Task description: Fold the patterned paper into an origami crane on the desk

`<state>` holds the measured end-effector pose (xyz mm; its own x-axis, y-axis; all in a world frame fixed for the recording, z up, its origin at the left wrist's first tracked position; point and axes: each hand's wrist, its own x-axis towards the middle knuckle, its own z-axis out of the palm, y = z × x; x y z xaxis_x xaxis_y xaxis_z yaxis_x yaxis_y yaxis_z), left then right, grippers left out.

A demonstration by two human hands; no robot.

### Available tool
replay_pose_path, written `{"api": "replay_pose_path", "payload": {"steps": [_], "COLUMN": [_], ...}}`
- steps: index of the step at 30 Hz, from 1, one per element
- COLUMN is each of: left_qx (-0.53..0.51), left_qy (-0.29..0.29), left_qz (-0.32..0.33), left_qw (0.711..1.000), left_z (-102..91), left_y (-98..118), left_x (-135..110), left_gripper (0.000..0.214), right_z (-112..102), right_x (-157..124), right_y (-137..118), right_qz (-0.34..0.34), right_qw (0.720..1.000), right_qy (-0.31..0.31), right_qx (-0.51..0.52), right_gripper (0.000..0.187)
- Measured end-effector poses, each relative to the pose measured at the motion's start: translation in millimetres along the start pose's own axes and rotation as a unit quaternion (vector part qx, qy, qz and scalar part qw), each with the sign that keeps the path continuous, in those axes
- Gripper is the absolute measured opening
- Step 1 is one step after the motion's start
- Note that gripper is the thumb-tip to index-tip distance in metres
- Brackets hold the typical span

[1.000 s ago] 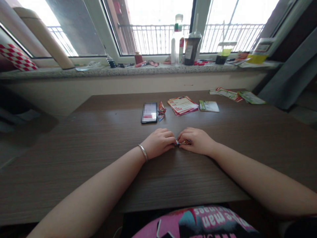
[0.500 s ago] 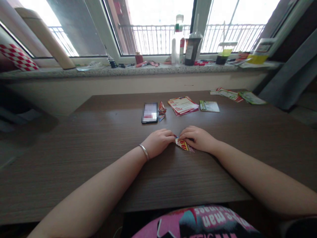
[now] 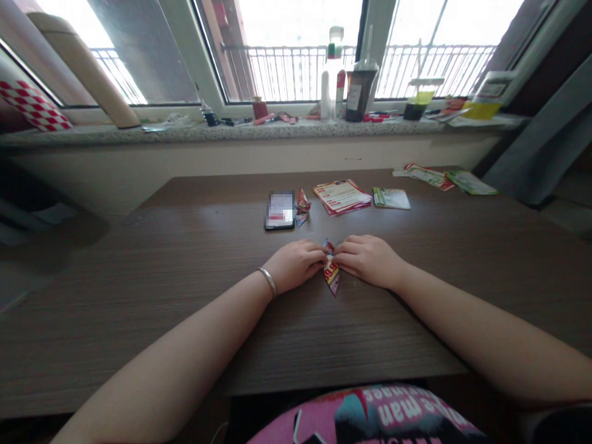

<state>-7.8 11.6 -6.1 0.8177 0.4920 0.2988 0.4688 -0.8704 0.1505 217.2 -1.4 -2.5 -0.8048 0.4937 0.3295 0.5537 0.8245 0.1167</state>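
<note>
A small folded piece of printed paper (image 3: 332, 275), red and yellow with pointed ends, lies on the brown table between my hands. My left hand (image 3: 298, 264), with a silver bangle at the wrist, pinches its left edge. From the other side my right hand (image 3: 365, 259) grips the right edge, fingers closed together. The fingertips cover part of the paper's middle. Just beyond my left hand is another folded paper piece (image 3: 302, 207), beside a phone (image 3: 280, 211) with a blurred screen.
A stack of printed leaflets (image 3: 342, 196) and a smaller card pile (image 3: 391, 198) lie farther back on the table (image 3: 185, 246). More leaflets (image 3: 430, 177) are at the back right. Bottles, a dark drink cup (image 3: 359, 92) and small items line the windowsill (image 3: 287, 131).
The folded paper has turned from slanting toward the right to standing nearly lengthwise, pointing at me. The fingers of both hands have shifted slightly around it.
</note>
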Motion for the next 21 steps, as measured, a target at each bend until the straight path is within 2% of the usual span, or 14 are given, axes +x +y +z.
{"api": "replay_pose_path", "payload": {"steps": [5,11,16,21], "left_qx": [-0.001,0.013,0.039,0.037], "left_qy": [0.004,-0.020,-0.028,-0.025], "left_qz": [0.002,-0.020,-0.023,-0.017], "left_qw": [1.000,1.000,0.999,0.999], "left_z": [-0.6,-1.4,-1.5,-5.0], "left_y": [0,1,2,5], "left_x": [0,1,0,0], "left_gripper": [0.017,0.019,0.018,0.018], "right_z": [-5,-3,3,8], "right_x": [1,2,2,3], "right_y": [-5,-7,-4,0], "right_qz": [-0.020,-0.020,0.032,0.080], "right_qw": [0.999,0.999,0.999,0.986], "right_qy": [-0.017,-0.029,-0.007,0.019], "right_qx": [-0.020,-0.033,0.035,0.144], "right_gripper": [0.017,0.018,0.017,0.010]}}
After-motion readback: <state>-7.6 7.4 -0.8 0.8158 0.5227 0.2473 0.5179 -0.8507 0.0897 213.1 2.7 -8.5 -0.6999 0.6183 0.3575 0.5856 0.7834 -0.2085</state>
